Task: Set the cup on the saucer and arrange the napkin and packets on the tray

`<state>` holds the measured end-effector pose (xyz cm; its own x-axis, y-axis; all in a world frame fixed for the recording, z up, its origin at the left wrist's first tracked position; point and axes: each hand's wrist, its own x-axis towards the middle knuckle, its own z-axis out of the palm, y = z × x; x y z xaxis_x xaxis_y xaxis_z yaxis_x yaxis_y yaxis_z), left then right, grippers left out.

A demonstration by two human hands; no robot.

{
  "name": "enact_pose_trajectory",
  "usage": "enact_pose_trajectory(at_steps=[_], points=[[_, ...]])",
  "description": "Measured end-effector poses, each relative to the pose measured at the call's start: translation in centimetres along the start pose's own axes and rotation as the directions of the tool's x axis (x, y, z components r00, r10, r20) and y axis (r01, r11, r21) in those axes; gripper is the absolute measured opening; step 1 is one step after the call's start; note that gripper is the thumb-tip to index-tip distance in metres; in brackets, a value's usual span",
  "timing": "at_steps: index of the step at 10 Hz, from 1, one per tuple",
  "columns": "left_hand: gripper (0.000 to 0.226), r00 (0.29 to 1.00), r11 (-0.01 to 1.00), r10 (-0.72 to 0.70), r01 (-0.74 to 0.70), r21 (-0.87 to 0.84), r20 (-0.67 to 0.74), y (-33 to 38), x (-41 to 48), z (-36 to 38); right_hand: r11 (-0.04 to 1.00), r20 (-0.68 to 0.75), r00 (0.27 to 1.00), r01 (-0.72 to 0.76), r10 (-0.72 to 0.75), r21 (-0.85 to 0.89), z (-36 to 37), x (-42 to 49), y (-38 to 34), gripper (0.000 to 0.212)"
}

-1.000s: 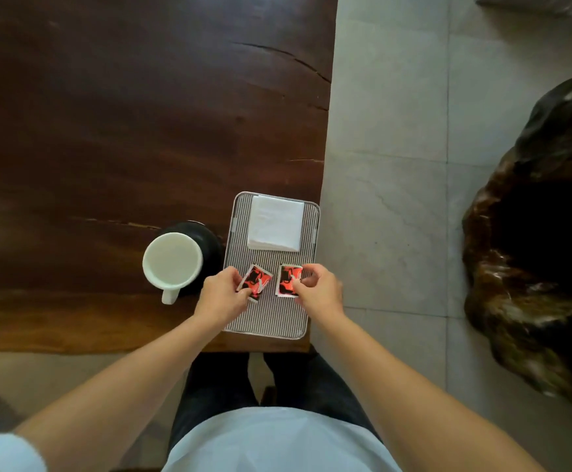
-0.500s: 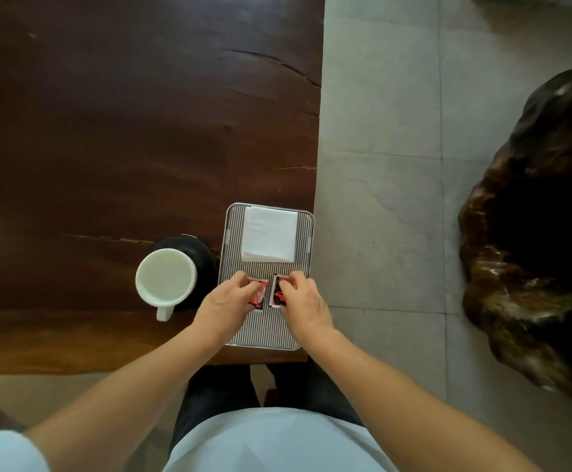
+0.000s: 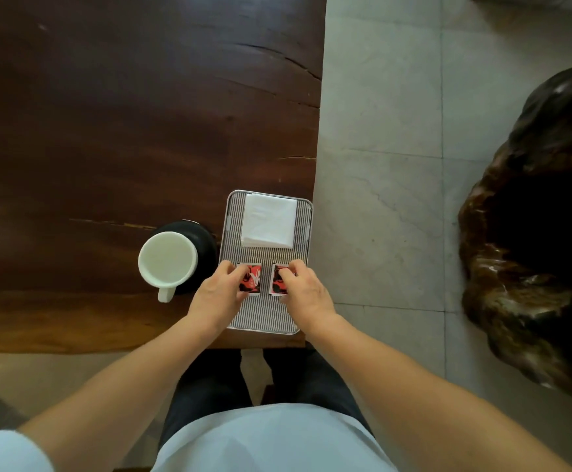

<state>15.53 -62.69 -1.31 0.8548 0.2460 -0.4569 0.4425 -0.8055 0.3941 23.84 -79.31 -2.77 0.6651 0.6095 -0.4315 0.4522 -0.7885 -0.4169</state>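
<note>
A white cup (image 3: 168, 261) stands on a black saucer (image 3: 204, 238), handle toward me. To its right lies a ribbed silver tray (image 3: 264, 316) at the table's near right corner. A folded white napkin (image 3: 269, 220) rests on the tray's far half. Two red-and-black packets lie side by side below it: the left packet (image 3: 252, 279) under the fingertips of my left hand (image 3: 218, 296), the right packet (image 3: 277, 282) under the fingertips of my right hand (image 3: 306, 291). Both packets sit flat and straight on the tray.
The dark wooden table (image 3: 107, 131) stretches left and away, its right edge just past the tray. Pale floor tiles (image 3: 380, 165) lie to the right, with a large dark carved wooden stump (image 3: 533, 250) beyond. My legs are below the table's near edge.
The packets were tilted a second ago; both hands have turned them square and side by side. The view has shifted slightly.
</note>
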Motion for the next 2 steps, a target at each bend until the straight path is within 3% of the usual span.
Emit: enact_pose_trajectory(at_steps=[2], points=[[0.039,0.994,0.991,0.078,-0.086,0.106,0.075,-0.3,-0.9,-3.9,0.987,-0.068,0.986,-0.146,0.150,0.068,-3.1,-2.8,-0.9,0.020]])
